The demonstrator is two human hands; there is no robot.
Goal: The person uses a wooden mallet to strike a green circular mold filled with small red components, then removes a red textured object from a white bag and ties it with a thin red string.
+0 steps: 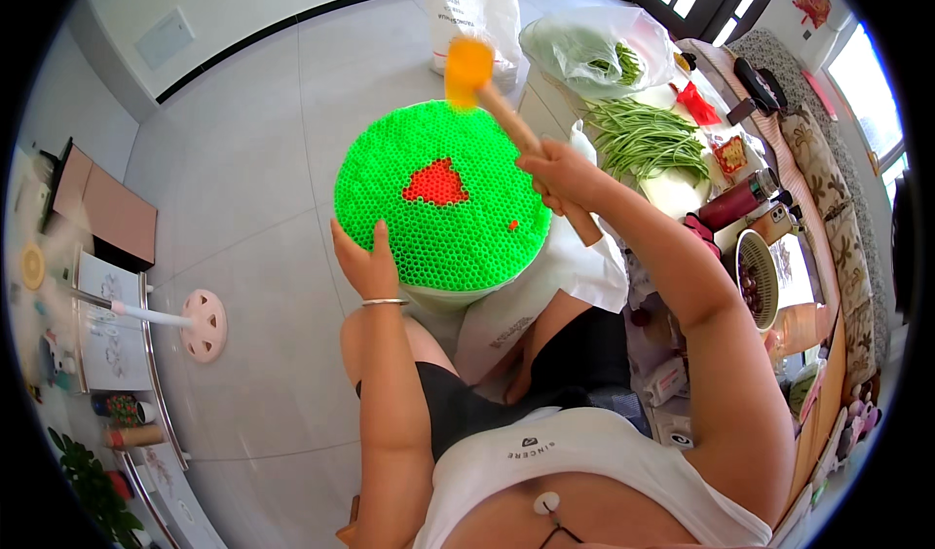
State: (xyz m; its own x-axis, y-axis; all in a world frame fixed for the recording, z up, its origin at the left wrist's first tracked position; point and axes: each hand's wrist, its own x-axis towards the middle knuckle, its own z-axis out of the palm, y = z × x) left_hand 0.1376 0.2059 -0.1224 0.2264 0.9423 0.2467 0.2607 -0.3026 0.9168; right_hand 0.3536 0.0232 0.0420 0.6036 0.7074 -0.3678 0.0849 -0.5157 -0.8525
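Grey floor tiles fill most of the view, with a white wall and dark skirting behind. Held over the lap is a round bundle of green straws, seen end-on, with a red patch near the middle and one stray red dot lower right. The left hand is pressed flat against the bundle's near-left rim, fingers wrapped onto the side. The right hand is clenched round a wooden mallet, whose orange head is raised above the bundle's far edge. Just behind that, a white printed sack is stood on the floor, and a clear bag of green beans is beside it. More beans are spread on the table to the right, next to a small red packet.
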